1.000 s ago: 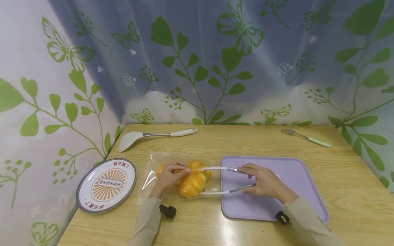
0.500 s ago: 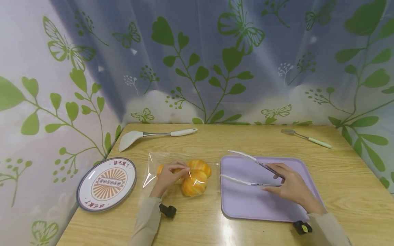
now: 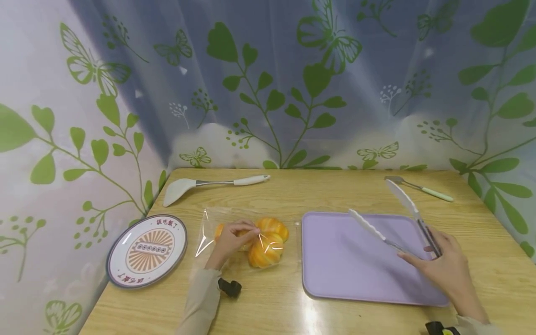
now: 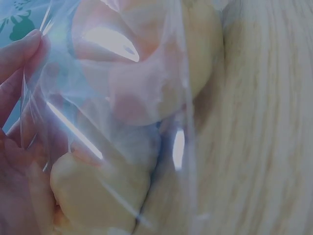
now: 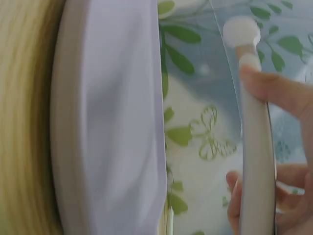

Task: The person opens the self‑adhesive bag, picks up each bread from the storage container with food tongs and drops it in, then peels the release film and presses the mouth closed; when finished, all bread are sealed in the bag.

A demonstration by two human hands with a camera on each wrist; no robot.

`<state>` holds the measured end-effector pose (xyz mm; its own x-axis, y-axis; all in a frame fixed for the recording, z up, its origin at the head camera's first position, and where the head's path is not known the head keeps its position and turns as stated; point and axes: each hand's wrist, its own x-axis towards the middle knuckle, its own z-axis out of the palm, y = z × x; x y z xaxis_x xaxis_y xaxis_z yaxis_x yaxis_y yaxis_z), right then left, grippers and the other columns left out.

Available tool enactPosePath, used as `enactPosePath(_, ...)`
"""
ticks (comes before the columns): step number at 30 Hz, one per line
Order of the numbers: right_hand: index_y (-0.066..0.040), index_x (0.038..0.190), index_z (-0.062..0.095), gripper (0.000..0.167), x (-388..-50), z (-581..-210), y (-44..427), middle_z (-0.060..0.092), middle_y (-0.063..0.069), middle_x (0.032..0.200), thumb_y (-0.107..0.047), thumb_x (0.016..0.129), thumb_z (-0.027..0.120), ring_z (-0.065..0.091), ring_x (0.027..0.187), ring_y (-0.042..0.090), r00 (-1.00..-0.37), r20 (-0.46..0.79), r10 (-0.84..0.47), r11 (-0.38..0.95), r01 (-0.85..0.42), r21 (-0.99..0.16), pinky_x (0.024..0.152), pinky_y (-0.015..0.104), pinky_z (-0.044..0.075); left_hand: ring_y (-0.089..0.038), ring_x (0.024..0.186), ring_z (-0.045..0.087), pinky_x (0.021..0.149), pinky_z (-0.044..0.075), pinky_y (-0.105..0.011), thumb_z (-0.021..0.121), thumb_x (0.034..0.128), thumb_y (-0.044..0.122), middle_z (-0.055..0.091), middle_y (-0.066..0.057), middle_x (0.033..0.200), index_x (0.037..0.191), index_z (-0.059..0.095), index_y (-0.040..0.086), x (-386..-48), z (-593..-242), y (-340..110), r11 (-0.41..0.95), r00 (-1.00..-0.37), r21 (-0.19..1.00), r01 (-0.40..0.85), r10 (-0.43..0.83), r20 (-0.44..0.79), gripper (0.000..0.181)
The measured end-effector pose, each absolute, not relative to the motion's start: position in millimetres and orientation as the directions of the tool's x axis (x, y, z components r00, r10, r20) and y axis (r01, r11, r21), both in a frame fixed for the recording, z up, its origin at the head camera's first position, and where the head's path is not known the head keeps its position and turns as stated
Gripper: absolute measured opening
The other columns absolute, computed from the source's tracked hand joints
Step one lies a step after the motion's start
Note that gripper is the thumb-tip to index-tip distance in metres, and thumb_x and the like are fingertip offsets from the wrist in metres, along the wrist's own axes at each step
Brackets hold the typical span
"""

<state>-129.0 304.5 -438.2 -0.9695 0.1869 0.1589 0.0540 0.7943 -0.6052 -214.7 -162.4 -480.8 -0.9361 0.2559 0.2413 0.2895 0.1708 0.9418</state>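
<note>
Two hands occupied | left hand (image 3: pixel 231 239) pinches clear bag (image 4: pixel 178 149) | orange-yellow rolls (image 3: pixel 265 251) inside it, on table (image 3: pixel 251 316), left of tray (image 3: pixel 343 260) | right hand (image 3: pixel 448 265) grips tongs (image 3: pixel 406 201), prongs wide, over tray's right end | advised: hold bag taut off rolls; tongs level, tips clear of it

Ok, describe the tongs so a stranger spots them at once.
On the table, find the purple tray. At its right side, the right hand holds the tongs. Two white-ended arms spread in a V set them apart from the single-stemmed white spatula.
</note>
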Motion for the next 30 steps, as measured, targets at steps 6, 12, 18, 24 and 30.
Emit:
enactPosePath(6,0.004,0.152,0.018,0.104,-119,-437,338,0.030,0.045,0.137,-0.048,0.082,0.075,0.049,0.106,0.054,-0.940,0.059,0.335,0.760,0.233,-0.607,0.081,0.066,0.040,-0.003,0.096,0.059,0.094,0.049,-0.023,0.071,0.0878,0.007,0.066,0.016,0.092,0.093,0.072,-0.009,-214,-481,-162,0.167,-0.933,0.943,0.287,0.273,0.236,0.017)
enactPosePath(12,0.009,0.125,0.052,0.079,-111,-445,371,0.056,0.032,0.089,-0.049,0.078,0.079,0.054,0.081,0.039,-0.861,0.051,0.505,0.690,0.368,-0.624,0.068,0.045,0.045,-0.002,0.097,0.059,0.095,0.048,-0.022,0.070,0.0887,0.007,0.066,0.016,0.093,0.095,0.073,-0.007,-215,-482,-162,0.183,-0.934,0.940,0.289,0.269,0.235,0.016)
enactPosePath(18,0.013,0.145,0.024,0.109,-109,-452,400,0.043,0.040,0.114,-0.063,0.081,0.067,0.044,0.110,0.054,-0.766,-0.257,0.589,0.565,0.618,-0.547,0.094,0.064,0.041,-0.002,0.097,0.059,0.096,0.048,-0.023,0.070,0.0879,0.006,0.066,0.012,0.094,0.095,0.073,-0.007,-215,-482,-162,0.195,-0.938,0.940,0.281,0.262,0.226,0.015)
enactPosePath(24,0.015,0.146,0.012,0.114,-109,-462,417,0.034,0.046,0.133,-0.067,0.084,0.060,0.040,0.114,0.056,-0.717,-0.374,0.588,0.541,0.692,-0.477,0.094,0.066,0.041,-0.003,0.097,0.059,0.098,0.047,-0.026,0.071,0.0880,0.008,0.068,0.005,0.097,0.095,0.073,-0.006,-215,-482,-163,0.201,-0.942,0.941,0.271,0.257,0.217,0.016)
enactPosePath(30,0.017,0.144,0.012,0.117,-110,-469,425,0.025,0.048,0.140,-0.072,0.082,0.057,0.033,0.124,0.062,-0.707,-0.397,0.585,0.588,0.707,-0.394,0.102,0.067,0.036,-0.003,0.096,0.060,0.096,0.047,-0.022,0.071,0.0869,0.006,0.068,0.003,0.096,0.094,0.073,-0.007,-215,-482,-161,0.200,-0.948,0.944,0.264,0.236,0.215,0.015)
